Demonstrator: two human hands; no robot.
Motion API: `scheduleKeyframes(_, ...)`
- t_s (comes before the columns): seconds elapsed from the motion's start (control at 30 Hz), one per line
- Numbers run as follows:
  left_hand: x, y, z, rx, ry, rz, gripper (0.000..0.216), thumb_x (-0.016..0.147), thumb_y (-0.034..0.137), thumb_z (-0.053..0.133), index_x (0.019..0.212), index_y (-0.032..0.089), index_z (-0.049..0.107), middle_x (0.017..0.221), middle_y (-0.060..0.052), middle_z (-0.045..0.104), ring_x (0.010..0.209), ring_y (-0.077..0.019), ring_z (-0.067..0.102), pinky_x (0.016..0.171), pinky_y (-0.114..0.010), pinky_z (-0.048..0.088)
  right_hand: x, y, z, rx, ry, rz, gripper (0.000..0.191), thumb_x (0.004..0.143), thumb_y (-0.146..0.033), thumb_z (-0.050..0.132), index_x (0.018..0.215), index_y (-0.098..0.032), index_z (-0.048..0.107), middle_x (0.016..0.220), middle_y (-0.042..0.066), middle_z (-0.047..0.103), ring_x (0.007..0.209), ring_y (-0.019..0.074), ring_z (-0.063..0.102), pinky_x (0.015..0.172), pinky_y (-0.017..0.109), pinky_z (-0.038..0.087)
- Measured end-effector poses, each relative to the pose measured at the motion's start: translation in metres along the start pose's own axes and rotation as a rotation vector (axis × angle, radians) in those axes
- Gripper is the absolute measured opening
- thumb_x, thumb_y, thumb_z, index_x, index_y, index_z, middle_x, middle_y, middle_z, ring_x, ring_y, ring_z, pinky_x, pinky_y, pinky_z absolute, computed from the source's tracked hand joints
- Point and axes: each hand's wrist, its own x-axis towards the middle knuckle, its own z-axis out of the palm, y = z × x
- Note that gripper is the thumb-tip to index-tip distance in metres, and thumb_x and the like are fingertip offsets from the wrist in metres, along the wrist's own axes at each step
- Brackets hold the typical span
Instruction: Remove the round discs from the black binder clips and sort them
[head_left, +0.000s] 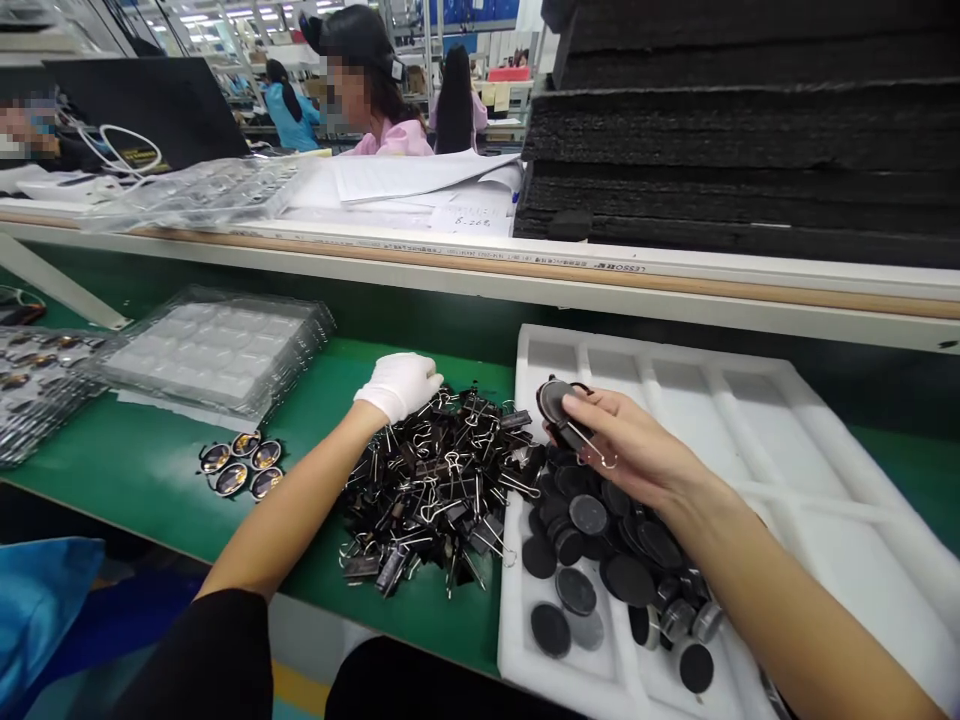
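Note:
My left hand (401, 387), in a white glove, is at the back edge of a heap of black binder clips (442, 480). Its fingers are curled together, and whatever they may hold is hidden. Over the left side of a white foam tray (757, 372), my bare right hand (615, 435) grips a round black disc (553, 402) between thumb and fingers. A binder clip with wire handles (592, 445) is in that hand too, against the disc. Many similar black discs (589, 514) lie loose in the tray compartment below it.
Several round black-rimmed pieces with gold centres (232, 475) lie on the green table (150, 470). Behind them sit stacked clear plastic trays (217, 350). A shelf edge (450, 268) runs across the back, bearing papers and black foam sheets (735, 130). Co-workers sit beyond.

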Motion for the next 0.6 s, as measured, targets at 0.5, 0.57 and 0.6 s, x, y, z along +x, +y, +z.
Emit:
scheduleKeyframes(0.5,-0.074,0.054,-0.036,-0.858,0.471,0.356,0.027,0.092,0.027,0.058,0.066,0.019,0.057,0.08,0.001,0.062,0.077,-0.0126,0.059,0.074,-0.027,0.046,-0.012,0.009,0.01,-0.25,-0.238,-0.21,0.025,0.081,-0.04,0.085,0.105,-0.031,0.082,0.138,0.006,0.067,0.124,0.0251,0.064,0.109,0.041,0.049)
scheduleKeyframes(0.57,-0.083,0.063,-0.033,-0.892,0.47,0.383,0.022,0.096,0.029,0.055,0.076,0.02,0.061,0.1,-0.004,0.065,0.098,-0.0161,0.063,0.089,-0.03,0.049,-0.012,0.012,0.012,-0.204,-0.216,-0.232,0.027,0.082,-0.038,0.085,0.109,-0.033,0.081,0.129,0.005,0.073,0.115,0.0229,0.068,0.106,0.041,0.052)
scheduleKeyframes(0.6,-0.086,0.066,-0.032,-0.914,0.445,0.386,0.019,0.096,0.033,0.055,0.086,0.02,0.063,0.11,-0.006,0.065,0.107,-0.0181,0.063,0.093,-0.032,0.049,-0.012,0.013,0.012,-0.18,-0.193,-0.24,0.029,0.082,-0.038,0.085,0.11,-0.034,0.081,0.123,0.004,0.075,0.11,0.0218,0.07,0.103,0.039,0.054)
